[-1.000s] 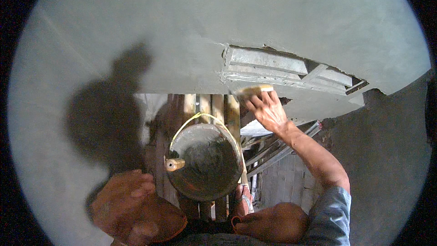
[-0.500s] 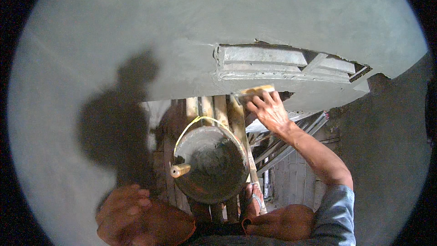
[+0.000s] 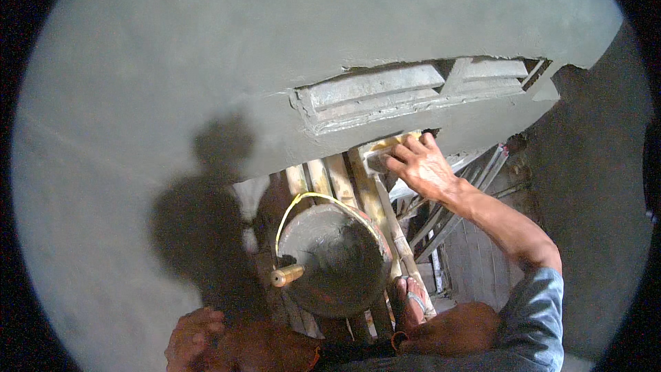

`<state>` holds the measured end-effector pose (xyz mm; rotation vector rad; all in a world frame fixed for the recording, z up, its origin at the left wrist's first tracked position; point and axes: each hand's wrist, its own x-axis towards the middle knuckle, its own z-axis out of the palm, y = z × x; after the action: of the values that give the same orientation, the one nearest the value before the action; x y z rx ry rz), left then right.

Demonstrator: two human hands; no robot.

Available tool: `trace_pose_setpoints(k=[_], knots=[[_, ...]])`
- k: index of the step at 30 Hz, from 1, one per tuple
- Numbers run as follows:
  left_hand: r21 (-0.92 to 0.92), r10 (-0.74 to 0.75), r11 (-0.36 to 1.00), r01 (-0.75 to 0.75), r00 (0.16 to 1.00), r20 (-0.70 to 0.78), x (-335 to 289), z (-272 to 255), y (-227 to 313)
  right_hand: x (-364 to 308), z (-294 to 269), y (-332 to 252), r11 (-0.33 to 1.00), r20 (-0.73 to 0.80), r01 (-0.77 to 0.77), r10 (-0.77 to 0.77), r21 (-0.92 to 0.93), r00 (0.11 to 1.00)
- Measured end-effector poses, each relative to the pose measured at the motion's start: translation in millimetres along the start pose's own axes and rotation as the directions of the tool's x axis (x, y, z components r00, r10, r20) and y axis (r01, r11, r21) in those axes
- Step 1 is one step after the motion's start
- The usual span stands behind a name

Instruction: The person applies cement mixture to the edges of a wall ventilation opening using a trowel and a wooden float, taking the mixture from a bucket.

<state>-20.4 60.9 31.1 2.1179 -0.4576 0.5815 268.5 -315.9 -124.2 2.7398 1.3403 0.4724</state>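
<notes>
In the head view, the right hand [image 3: 421, 164] reached up toward one o'clock, fingers spread flat and pressing a yellowish sponge float [image 3: 383, 153] against the grey plastered wall [image 3: 206, 48]. The float sat just under a recessed, unplastered band of moulding [image 3: 413, 93], which ran from twelve toward two o'clock, and the fingers lay across the float's right end rather than curling round it. The forearm ran down toward four o'clock into a blue-grey sleeve [image 3: 540, 317].

The left hand [image 3: 196, 334] lay low at seven o'clock, beside the person's knee; its fingers looked loosely curled, but whether they gripped anything could not be told, as the hand was partly cut by the frame's edge and in shadow.

Between the two hands, at about six o'clock from the float, stood a round mortar pan [image 3: 337, 258] caked with grey cement, with a thin yellow handle [image 3: 310, 198] arching over its upper rim. A short wooden tool handle [image 3: 286, 275] stuck out at the pan's nine o'clock edge. The pan rested on bamboo scaffold poles [image 3: 323, 179] that ran up toward the wall. A sandalled foot [image 3: 411, 300] stood on the poles at the pan's four o'clock side. The person's shadow [image 3: 200, 213] fell on the wall at nine o'clock.
</notes>
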Motion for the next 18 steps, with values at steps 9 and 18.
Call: trace_pose_setpoints(k=[9, 18], knots=[[-0.025, 0.001, 1.0, -0.001, 1.0, 0.004, 7, 11, -1, 84, -73, 7, 0.962, 0.237, -0.074, 0.01, 0.263, 0.972], [-0.035, -0.006, 0.999, 0.007, 1.0, 0.021, 10, 12, -4, 123, -78, 9, 0.937, 0.393, -0.099, -0.044, 0.335, 0.919]])
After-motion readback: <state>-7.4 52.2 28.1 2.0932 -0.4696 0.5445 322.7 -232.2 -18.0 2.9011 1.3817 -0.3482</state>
